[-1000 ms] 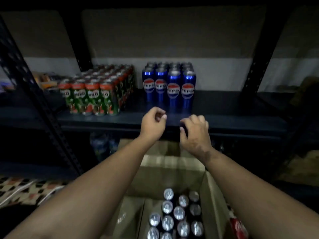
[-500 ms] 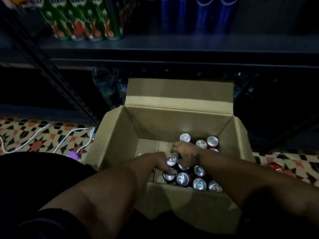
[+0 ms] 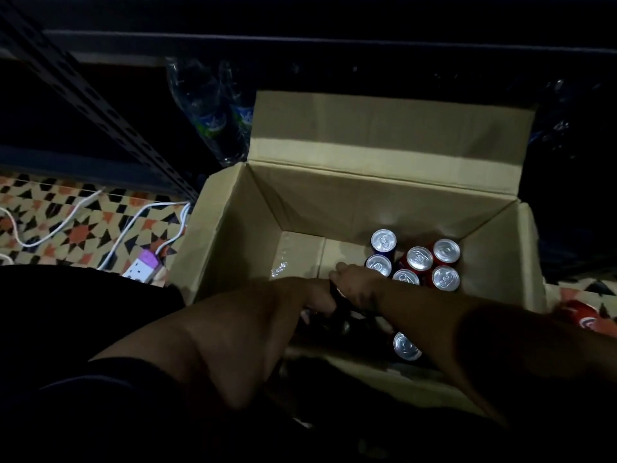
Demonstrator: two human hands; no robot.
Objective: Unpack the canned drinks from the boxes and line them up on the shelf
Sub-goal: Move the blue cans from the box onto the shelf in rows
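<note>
**Aluminium cans, full and slick: take them by the body**

Aluminium tops catch what little light there is inside the cardboard box [image 3: 233,235], which stands open on the patterned floor with its flaps up. The cans [image 3: 419,259] are gathered toward the 3 o'clock half of the box floor: six silver tops in a tight cluster at about 2 o'clock, some with red sides and some blue, and one more can [image 3: 405,345] on its own at about 5 o'clock, near the front wall. The 9 o'clock half of the box floor is bare cardboard.

Judging from their look, these are sealed and full, so each should feel heavy for its size, rigid under a squeeze, and smooth enough to slip. The sensible hold is around the cylinder wall just below the rim, fingers wrapped, lifting straight up so neighbours are not knocked over.

Both hands are down inside the box at its centre. The left hand [image 3: 314,297] and the right hand [image 3: 359,289] sit close together, knuckles up, over a dark can-like shape between them. The fingers are hidden in shadow, so I cannot tell whether either hand is curled round a can or merely touching one.

The shelf edge [image 3: 300,38] runs across the 12 o'clock side, well above the box.
</note>
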